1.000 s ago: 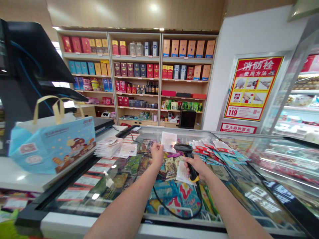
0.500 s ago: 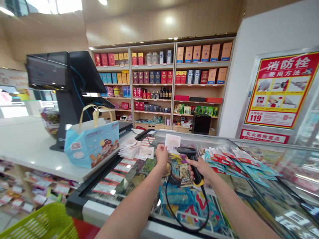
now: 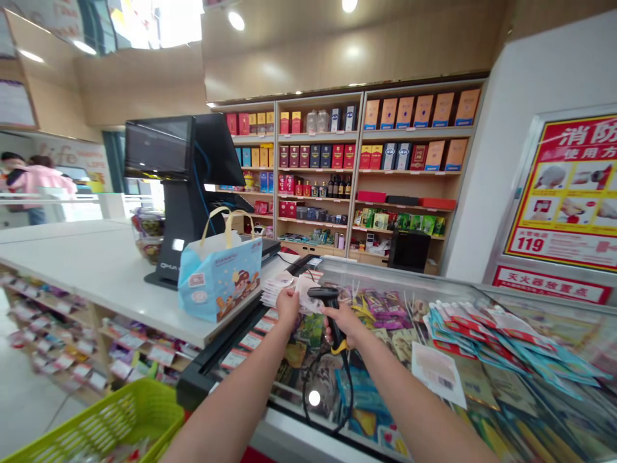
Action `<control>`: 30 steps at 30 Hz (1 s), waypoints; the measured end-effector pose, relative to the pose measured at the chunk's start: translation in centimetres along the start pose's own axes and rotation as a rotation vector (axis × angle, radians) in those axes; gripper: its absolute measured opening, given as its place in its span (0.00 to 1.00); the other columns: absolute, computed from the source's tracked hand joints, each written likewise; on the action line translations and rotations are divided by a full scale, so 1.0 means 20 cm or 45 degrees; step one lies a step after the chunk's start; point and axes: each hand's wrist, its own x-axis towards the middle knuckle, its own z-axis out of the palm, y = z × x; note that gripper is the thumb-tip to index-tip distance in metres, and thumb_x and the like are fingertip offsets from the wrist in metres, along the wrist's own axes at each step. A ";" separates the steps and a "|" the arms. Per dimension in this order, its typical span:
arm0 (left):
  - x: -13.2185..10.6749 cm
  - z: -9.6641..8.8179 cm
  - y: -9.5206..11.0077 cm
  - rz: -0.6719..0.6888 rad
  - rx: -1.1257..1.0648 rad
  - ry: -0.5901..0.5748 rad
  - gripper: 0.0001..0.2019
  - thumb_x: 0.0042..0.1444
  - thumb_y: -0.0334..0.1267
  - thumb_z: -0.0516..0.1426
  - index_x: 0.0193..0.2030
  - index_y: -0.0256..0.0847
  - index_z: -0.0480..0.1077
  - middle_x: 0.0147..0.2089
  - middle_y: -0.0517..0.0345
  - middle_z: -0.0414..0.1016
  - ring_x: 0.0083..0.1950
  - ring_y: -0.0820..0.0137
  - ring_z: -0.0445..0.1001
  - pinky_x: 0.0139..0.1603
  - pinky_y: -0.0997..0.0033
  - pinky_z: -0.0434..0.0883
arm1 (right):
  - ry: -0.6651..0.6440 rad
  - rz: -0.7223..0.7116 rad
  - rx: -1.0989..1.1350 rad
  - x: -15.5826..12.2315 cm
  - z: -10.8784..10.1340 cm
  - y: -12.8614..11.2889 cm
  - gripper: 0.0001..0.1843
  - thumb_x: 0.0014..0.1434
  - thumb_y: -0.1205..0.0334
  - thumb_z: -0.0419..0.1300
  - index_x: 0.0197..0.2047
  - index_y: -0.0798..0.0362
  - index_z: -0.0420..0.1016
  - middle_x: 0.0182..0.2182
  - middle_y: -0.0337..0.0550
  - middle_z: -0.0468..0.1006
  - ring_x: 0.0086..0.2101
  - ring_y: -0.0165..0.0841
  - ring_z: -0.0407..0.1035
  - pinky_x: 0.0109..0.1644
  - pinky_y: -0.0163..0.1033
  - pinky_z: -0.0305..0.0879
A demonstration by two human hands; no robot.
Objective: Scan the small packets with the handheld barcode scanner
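Observation:
My left hand (image 3: 288,301) is closed on a small pale packet (image 3: 305,299), holding it low over the stack of similar packets (image 3: 276,288) at the left end of the glass counter (image 3: 434,283). My right hand (image 3: 340,320) grips a black handheld scanner (image 3: 328,302) with a yellow band, its head close to the packet. The scanner's black cable (image 3: 332,399) loops down over the glass toward me.
A blue paper gift bag (image 3: 219,276) stands on the white counter (image 3: 87,257) beside a black till screen (image 3: 166,173). Red and blue packets (image 3: 482,328) fan across the glass at the right, and one loose pale packet (image 3: 438,373). A green basket (image 3: 106,424) sits low left. Shelves of boxes (image 3: 347,154) line the back wall. People stand far left.
My view has swung left. My left hand has lowered the pale packet from upright in front of the scanner toward the stack at the left, and the scanner hand followed.

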 end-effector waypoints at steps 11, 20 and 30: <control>-0.05 -0.11 0.03 0.201 0.885 -0.339 0.14 0.59 0.36 0.49 0.48 0.35 0.69 0.44 0.40 0.77 0.47 0.58 0.76 0.44 0.65 0.68 | 0.011 0.034 -0.058 0.05 0.10 0.01 0.10 0.55 0.62 0.61 0.29 0.52 0.62 0.13 0.31 0.66 0.14 0.26 0.61 0.18 0.33 0.64; -0.15 -0.11 0.14 0.324 0.872 -0.358 0.14 0.59 0.44 0.50 0.42 0.37 0.71 0.41 0.43 0.78 0.45 0.58 0.76 0.41 0.66 0.68 | 0.033 -0.018 0.017 -0.05 -0.03 -0.01 0.12 0.52 0.58 0.64 0.31 0.52 0.63 0.14 0.29 0.66 0.14 0.25 0.61 0.19 0.33 0.64; -0.71 0.29 0.55 0.640 0.776 -1.146 0.11 0.54 0.40 0.54 0.38 0.38 0.74 0.40 0.45 0.79 0.44 0.61 0.77 0.41 0.69 0.68 | 0.214 -0.073 0.069 -0.34 -0.56 -0.06 0.13 0.54 0.60 0.62 0.24 0.53 0.62 0.13 0.32 0.66 0.13 0.25 0.60 0.17 0.33 0.63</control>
